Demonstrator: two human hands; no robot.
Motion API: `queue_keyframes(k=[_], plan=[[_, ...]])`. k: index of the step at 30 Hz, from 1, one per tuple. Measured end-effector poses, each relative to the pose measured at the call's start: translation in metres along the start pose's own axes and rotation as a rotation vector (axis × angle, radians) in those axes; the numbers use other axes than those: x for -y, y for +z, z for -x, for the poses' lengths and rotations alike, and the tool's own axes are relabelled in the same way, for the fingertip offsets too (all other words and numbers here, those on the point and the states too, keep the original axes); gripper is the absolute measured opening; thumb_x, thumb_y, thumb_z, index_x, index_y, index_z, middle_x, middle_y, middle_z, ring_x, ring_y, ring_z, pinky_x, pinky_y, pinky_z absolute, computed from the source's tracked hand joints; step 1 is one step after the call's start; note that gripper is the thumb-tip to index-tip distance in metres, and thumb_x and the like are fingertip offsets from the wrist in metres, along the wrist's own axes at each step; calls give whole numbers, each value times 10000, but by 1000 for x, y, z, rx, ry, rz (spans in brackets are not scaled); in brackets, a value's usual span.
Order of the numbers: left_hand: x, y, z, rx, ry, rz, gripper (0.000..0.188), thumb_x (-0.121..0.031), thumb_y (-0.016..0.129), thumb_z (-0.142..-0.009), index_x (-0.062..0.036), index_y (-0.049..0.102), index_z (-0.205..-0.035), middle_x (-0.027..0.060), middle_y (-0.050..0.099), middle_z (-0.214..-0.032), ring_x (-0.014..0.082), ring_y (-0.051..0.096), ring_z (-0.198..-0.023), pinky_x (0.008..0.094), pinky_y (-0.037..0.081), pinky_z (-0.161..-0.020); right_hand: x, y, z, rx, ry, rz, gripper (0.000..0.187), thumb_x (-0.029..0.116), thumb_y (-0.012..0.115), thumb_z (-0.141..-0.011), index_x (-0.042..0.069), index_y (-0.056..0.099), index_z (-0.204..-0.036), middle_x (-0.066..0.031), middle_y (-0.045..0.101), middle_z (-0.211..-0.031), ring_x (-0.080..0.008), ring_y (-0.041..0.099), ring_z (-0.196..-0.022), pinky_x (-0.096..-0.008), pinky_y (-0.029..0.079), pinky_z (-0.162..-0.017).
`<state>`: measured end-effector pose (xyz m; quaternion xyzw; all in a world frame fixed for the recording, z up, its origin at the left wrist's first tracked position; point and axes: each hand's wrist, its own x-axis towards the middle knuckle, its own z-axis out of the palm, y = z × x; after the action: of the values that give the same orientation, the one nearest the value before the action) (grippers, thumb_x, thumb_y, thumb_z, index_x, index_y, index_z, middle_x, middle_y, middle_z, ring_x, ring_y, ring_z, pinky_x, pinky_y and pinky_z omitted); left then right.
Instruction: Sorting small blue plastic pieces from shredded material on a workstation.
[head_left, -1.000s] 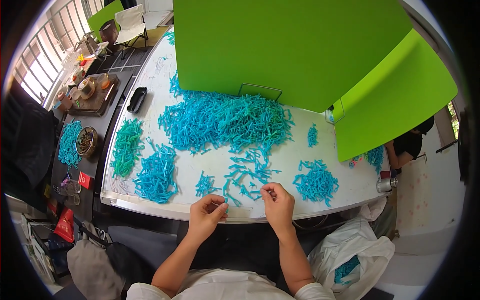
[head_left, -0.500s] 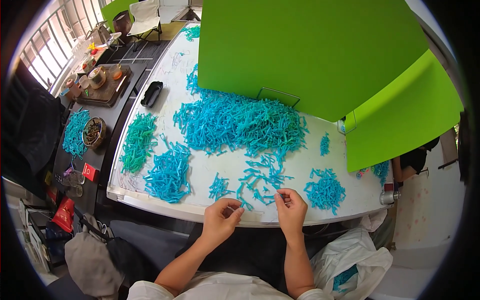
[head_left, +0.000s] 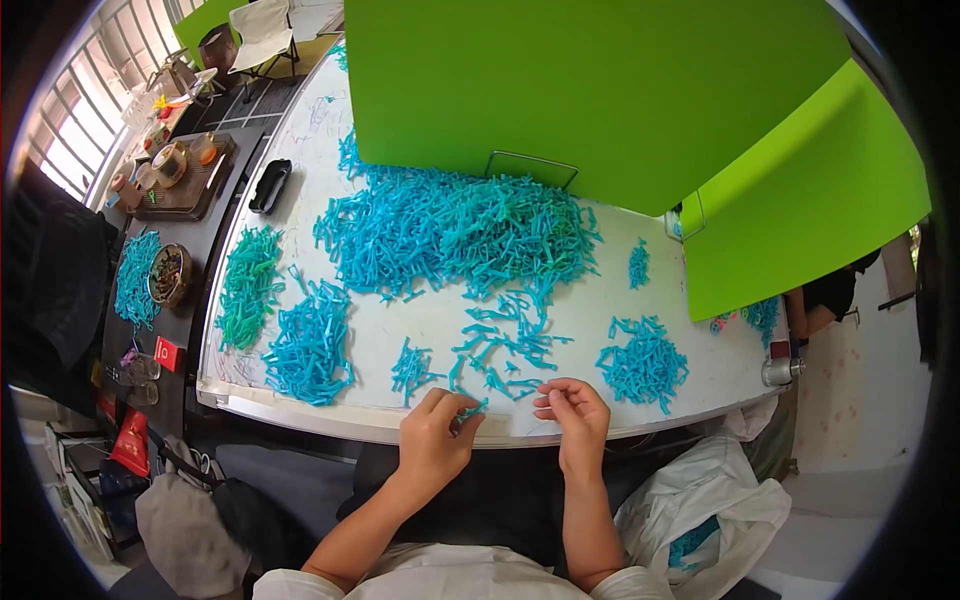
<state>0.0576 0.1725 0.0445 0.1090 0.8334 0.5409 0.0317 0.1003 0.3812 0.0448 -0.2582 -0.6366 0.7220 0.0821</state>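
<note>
My left hand (head_left: pixel 437 432) is closed at the near edge of the white table, with a small blue-green plastic piece (head_left: pixel 474 408) pinched between thumb and fingers. To its right, my right hand (head_left: pixel 578 425) hovers by the edge with fingers loosely bent and parted; nothing shows in it. Just beyond both hands, loose blue-green pieces (head_left: pixel 487 340) lie scattered, thin and branched. A small heap of short blue pieces (head_left: pixel 411 370) is left of them. A larger blue heap (head_left: pixel 643 362) lies beyond my right hand.
The big blue-green pile (head_left: pixel 460 230) spreads under a tall green panel (head_left: pixel 600 100). Left are a blue heap (head_left: pixel 308 345), a green heap (head_left: pixel 250 285) and a black tray (head_left: pixel 270 187). A white bag (head_left: pixel 690 510) stands low right. A person's arm (head_left: pixel 815 318) shows behind the right panel.
The view has shifted slightly, moving the table leftward in the picture. My right hand's fingers have loosened from a pinch. A piece now shows at my left fingertips.
</note>
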Motion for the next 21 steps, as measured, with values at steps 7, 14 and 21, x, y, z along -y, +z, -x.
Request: queue_keyframes(k=[7, 14, 21], plan=[[-6, 17, -7, -106, 184, -113, 237, 27, 852, -799, -60, 734, -985, 78, 633, -921, 172, 627, -646, 303, 496, -536, 10, -10, -2, 127, 390, -682, 449, 257, 496, -1112, -75, 540, -1411, -238, 632, -1370, -375, 622, -1319, -431, 534, -1118], [14, -15, 36, -218, 216, -136, 209, 122, 756, -819, -38, 728, -950, 96, 662, -946, 176, 620, -644, 277, 470, -529, 11, -10, 7, 230, 418, -800, 494, 269, 460, -1121, -89, 501, -1459, -268, 577, -1461, -417, 519, -1432, -476, 440, -1211], [24, -20, 53, -249, 277, -149, 222, 150, 720, -814, -38, 724, -933, 96, 683, -904, 193, 627, -644, 281, 470, -540, 3, -8, 15, 150, 238, -386, 340, 55, 542, -1068, -60, 590, -1385, -217, 651, -1368, -323, 674, -1236, -394, 570, -1042]])
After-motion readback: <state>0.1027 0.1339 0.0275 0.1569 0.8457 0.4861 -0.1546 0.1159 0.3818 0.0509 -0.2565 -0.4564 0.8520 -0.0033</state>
